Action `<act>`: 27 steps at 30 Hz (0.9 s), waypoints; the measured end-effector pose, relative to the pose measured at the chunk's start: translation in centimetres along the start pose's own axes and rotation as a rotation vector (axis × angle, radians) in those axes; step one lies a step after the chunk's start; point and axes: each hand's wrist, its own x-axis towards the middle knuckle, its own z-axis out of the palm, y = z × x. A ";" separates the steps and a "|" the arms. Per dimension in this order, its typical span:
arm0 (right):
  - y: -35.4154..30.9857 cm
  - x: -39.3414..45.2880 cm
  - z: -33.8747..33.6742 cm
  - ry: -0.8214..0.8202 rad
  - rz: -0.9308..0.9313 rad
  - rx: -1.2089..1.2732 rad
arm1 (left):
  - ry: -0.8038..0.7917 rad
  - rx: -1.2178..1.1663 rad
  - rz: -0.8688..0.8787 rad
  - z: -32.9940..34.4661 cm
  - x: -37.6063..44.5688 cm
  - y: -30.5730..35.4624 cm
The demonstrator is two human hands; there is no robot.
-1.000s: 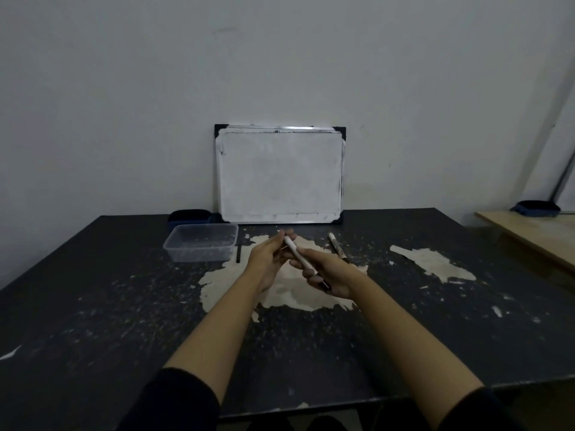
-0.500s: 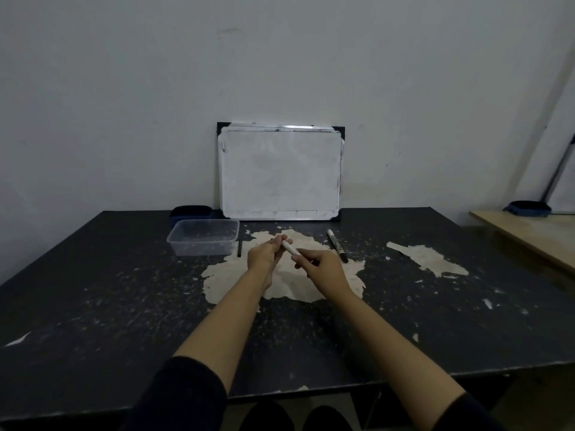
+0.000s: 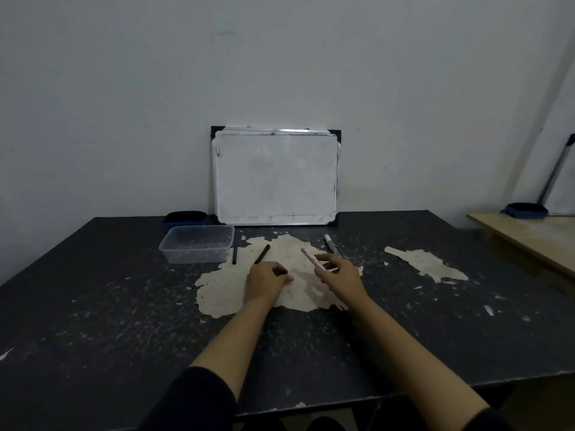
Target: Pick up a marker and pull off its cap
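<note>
My right hand (image 3: 340, 276) pinches a white marker (image 3: 312, 259) that points up and away to the left, over the pale worn patch of the black table (image 3: 93, 321). My left hand (image 3: 266, 279) rests low beside it, about a hand's width to the left. Its fingers are curled round a small dark cap (image 3: 282, 271) at the fingertips. A thin black pen (image 3: 262, 254) lies just beyond the left hand. A whiteboard (image 3: 275, 177) leans on the wall behind.
A clear plastic tub (image 3: 197, 244) stands at the back left with a dark blue box (image 3: 183, 217) behind it. Another black pen (image 3: 234, 258) lies by the tub, and a second marker (image 3: 330, 244) beyond my right hand. A wooden table (image 3: 529, 237) stands at right.
My hands were together on the white marker; now they have come apart. The left hand has dropped down and left with the dark cap, and the right keeps the marker.
</note>
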 end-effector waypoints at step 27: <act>-8.3 5.6 7.7 -0.575 0.303 0.487 | -0.051 -1.418 -0.434 -9.4 2.5 -2.5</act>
